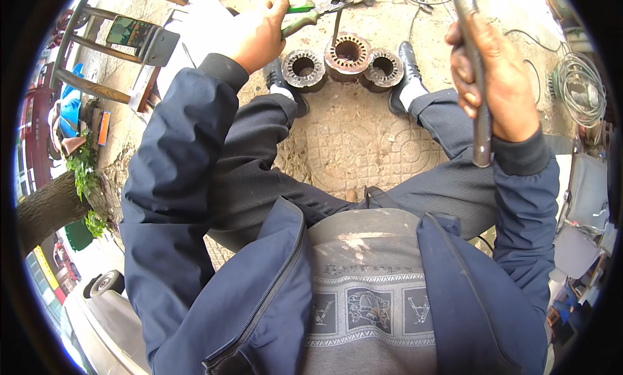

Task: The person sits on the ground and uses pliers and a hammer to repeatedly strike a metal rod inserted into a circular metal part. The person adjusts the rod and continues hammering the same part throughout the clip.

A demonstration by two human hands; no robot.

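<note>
Right hand [493, 83] grips metal bar [479, 109] w/ open paving [363, 141] beneath.

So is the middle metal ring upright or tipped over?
Upright: the middle ring sits flat on the ground, its round hole facing up.

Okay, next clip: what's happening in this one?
A person in a dark blue jacket sits over patterned paving, feet apart. The left hand grips green-handled pliers, the right hand a long grey metal bar, raised and roughly upright. Between the black shoes stand three round, slotted metal motor cores: two grey ones flanking a rust-coloured one. The pliers hover above them; whether they touch is unclear. A grey wire coil lies to the right.
</note>
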